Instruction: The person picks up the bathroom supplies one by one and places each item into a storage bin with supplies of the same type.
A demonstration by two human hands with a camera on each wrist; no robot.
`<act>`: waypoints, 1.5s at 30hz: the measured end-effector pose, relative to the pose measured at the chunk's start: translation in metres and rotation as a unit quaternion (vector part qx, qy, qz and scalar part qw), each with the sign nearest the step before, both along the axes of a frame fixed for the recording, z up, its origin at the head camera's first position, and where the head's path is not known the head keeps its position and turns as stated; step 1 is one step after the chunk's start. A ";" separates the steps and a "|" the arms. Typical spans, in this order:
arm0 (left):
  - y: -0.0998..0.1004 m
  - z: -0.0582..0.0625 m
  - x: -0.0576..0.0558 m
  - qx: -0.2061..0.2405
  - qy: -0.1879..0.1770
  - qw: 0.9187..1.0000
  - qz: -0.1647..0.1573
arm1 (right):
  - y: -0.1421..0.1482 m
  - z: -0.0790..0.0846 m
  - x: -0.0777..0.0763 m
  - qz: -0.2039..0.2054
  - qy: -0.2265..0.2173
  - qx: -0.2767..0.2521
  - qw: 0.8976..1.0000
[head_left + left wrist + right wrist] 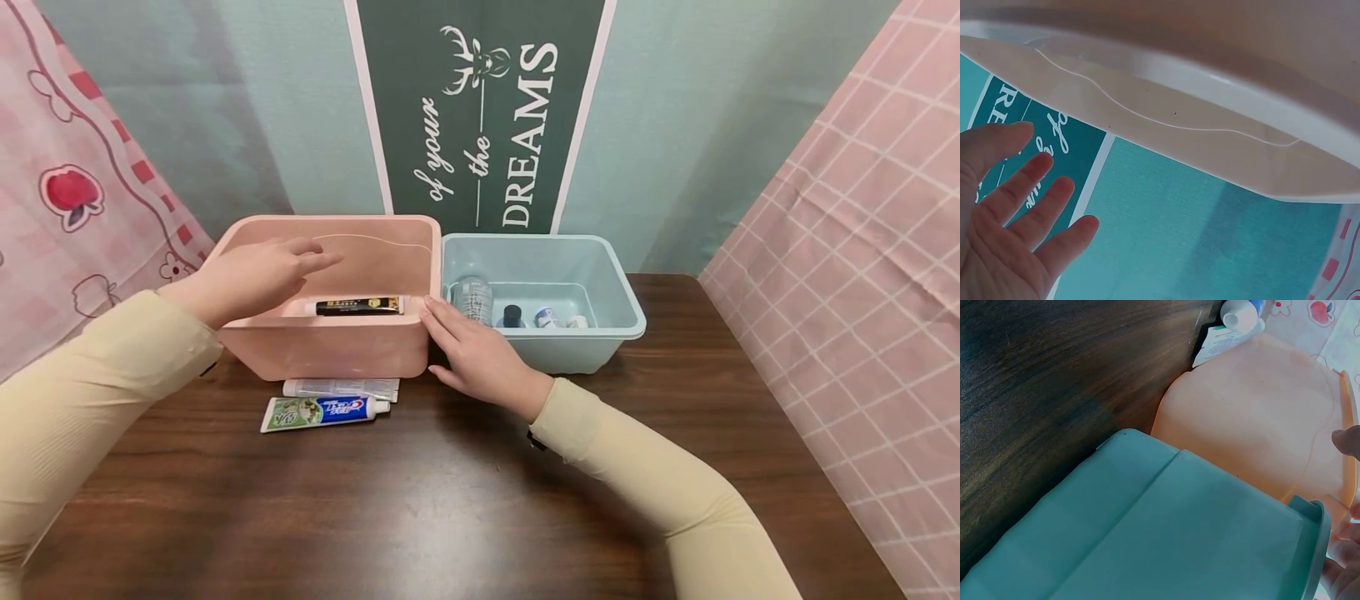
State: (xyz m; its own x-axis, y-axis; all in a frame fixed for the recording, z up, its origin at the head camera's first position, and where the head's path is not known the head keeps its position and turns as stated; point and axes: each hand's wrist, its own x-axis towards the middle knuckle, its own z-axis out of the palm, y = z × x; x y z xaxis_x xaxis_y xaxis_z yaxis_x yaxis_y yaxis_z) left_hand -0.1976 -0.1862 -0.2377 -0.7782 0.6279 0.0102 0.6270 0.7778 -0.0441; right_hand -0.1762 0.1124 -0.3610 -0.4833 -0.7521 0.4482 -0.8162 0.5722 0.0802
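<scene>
My left hand [258,279] hovers over the pink bin [337,350] with its fingers spread, as the left wrist view also shows, and holds nothing. Below it in the bin lies a black tube [360,306] with a white cap. My right hand [480,354] rests its extended fingers on the bin's front right corner, beside the light blue bin [555,354]. In the right wrist view its thumb [1347,441] stands apart from the fingers, near the pink rim. A green, white and blue toothpaste tube [322,412] and a pale tube [341,389] lie before the pink bin.
Inside the light blue bin are a clear bottle [473,301], a black-capped item [512,317] and small white containers [547,317]. Both bins stand side by side on the dark wood table [480,500], against a printed curtain [675,125].
</scene>
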 end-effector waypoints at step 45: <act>-0.022 -0.013 0.042 0.085 0.096 0.988 -0.086 | 0.000 0.001 -0.002 0.003 0.006 -0.002 1.000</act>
State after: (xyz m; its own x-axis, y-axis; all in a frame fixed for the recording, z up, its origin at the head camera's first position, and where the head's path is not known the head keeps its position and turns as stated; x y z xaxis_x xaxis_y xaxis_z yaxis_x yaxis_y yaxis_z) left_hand -0.1557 -0.2083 -0.2511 -0.6329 0.7275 0.2649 0.7437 0.6664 -0.0533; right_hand -0.1778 0.1122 -0.3595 -0.4741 -0.7533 0.4559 -0.8183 0.5680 0.0876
